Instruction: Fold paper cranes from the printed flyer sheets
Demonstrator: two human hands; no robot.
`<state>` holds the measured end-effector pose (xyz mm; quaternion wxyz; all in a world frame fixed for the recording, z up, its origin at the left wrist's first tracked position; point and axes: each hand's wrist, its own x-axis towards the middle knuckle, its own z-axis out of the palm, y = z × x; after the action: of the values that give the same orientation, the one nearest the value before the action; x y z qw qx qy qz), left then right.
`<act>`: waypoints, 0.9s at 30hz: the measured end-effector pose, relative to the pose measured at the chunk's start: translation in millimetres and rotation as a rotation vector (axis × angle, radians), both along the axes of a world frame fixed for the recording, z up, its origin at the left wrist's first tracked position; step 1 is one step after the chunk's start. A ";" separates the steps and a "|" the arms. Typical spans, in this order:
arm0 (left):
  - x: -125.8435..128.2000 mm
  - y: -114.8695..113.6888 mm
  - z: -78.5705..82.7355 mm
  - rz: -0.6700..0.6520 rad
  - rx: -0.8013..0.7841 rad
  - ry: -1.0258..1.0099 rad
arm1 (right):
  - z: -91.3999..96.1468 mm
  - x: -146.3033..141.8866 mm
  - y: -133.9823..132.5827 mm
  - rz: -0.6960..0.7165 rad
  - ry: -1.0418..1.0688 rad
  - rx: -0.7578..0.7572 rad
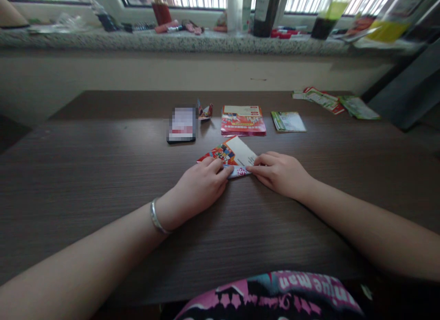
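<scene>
A sheet of printed paper (244,151), folded to a triangle with a strip turned up along its near edge, lies on the table in front of me. My left hand (202,182), with a silver bangle at the wrist, pinches the strip at its left part, thumb on the fold. At the right end my right hand (280,173) grips the same edge between thumb and fingers. Both hands cover the ends of the fold. Just beyond the paper sits a stack of red and white leaflets (243,120).
Behind the hands lie a phone (182,124), a small folded paper figure (206,112) and a stack of green-white papers (289,121). More loose leaflets (325,100) are at the far right. Bottles and small items line the granite windowsill (206,43) past the table (103,173).
</scene>
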<state>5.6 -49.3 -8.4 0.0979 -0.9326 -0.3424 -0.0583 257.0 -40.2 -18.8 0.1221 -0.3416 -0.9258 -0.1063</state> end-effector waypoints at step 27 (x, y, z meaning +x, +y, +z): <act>4.7 -7.6 -4.6 0.046 0.020 -0.030 | 3.2 3.0 -1.3 -0.051 0.022 -0.037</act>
<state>10.3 -56.8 -13.0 0.1034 -0.9225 -0.3646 -0.0736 260.0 -41.5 -15.6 0.1229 -0.3684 -0.9172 -0.0884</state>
